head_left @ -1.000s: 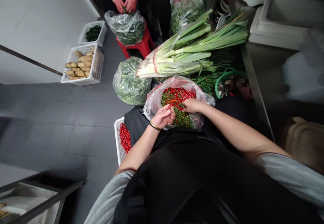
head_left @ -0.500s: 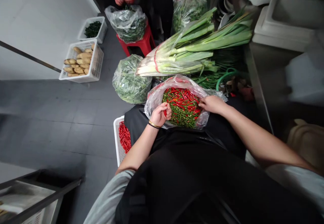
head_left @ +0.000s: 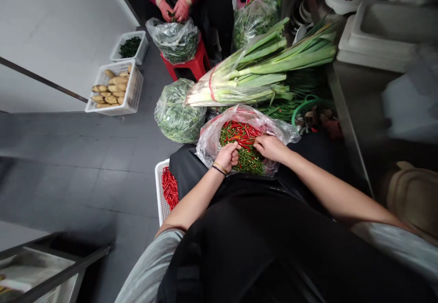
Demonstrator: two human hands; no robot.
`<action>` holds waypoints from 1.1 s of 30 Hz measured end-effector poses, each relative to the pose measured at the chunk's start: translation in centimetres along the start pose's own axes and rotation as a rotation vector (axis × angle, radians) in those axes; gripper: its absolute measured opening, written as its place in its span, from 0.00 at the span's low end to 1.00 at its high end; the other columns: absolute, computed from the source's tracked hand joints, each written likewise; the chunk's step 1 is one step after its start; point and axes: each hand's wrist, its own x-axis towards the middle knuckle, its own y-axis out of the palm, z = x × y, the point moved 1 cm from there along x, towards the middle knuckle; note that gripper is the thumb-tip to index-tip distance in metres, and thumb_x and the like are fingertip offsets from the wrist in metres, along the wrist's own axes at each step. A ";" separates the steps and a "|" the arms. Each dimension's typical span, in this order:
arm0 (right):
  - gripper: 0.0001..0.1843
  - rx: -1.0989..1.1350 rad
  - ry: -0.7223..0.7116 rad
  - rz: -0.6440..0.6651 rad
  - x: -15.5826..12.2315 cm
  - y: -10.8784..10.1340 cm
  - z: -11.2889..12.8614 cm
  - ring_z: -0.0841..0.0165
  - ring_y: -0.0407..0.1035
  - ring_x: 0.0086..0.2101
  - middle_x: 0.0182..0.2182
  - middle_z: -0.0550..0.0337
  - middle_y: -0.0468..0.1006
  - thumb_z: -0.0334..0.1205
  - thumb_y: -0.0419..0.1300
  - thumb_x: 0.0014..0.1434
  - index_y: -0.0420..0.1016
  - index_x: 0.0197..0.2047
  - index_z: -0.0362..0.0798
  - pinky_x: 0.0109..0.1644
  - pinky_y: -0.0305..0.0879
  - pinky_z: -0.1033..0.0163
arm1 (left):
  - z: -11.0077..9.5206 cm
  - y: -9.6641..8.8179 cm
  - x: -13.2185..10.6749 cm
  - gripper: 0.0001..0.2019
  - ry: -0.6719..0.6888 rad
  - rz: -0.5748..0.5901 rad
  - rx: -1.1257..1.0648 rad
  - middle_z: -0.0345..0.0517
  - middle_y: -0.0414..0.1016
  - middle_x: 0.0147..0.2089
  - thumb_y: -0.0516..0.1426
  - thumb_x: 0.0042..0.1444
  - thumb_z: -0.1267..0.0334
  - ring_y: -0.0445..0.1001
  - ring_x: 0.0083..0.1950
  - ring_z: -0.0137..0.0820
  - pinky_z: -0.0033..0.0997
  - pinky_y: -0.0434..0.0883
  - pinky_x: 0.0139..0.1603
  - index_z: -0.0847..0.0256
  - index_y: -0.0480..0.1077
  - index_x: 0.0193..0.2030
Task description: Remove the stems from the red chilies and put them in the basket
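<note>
A clear plastic bag [head_left: 210, 141] full of red chillies with green stems [head_left: 243, 135] rests on my lap. My left hand [head_left: 228, 155] is curled closed inside the bag's near left side, gripping a chilli. My right hand [head_left: 270, 147] reaches into the bag from the right with fingers pinched together on the chillies. A white basket [head_left: 160, 189] holding stemless red chillies [head_left: 169, 186] stands on the floor by my left knee.
Bundled leeks [head_left: 260, 70] lie behind the bag. Bags of greens [head_left: 178, 111] sit on the floor and on a red stool [head_left: 191, 63]. Another person's gloved hands [head_left: 174, 8] work at that stool. White baskets of ginger [head_left: 114, 88] and greens [head_left: 130, 46] stand left. A steel counter [head_left: 356, 111] runs right.
My right hand has moved from the bag's right rim back into the chillies toward my left hand. My left hand has shifted slightly right inside the bag.
</note>
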 end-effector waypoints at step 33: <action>0.20 -0.215 -0.035 0.150 2.8 -0.2 -0.2 0.58 0.73 0.43 0.52 0.42 0.74 0.43 0.52 0.64 0.72 0.56 0.48 0.40 0.63 0.60 | -0.3 -1.6 -0.2 0.12 -0.011 0.246 -0.126 0.45 0.72 0.26 0.61 0.45 0.60 0.71 0.23 0.28 0.21 0.58 0.17 0.65 0.68 0.33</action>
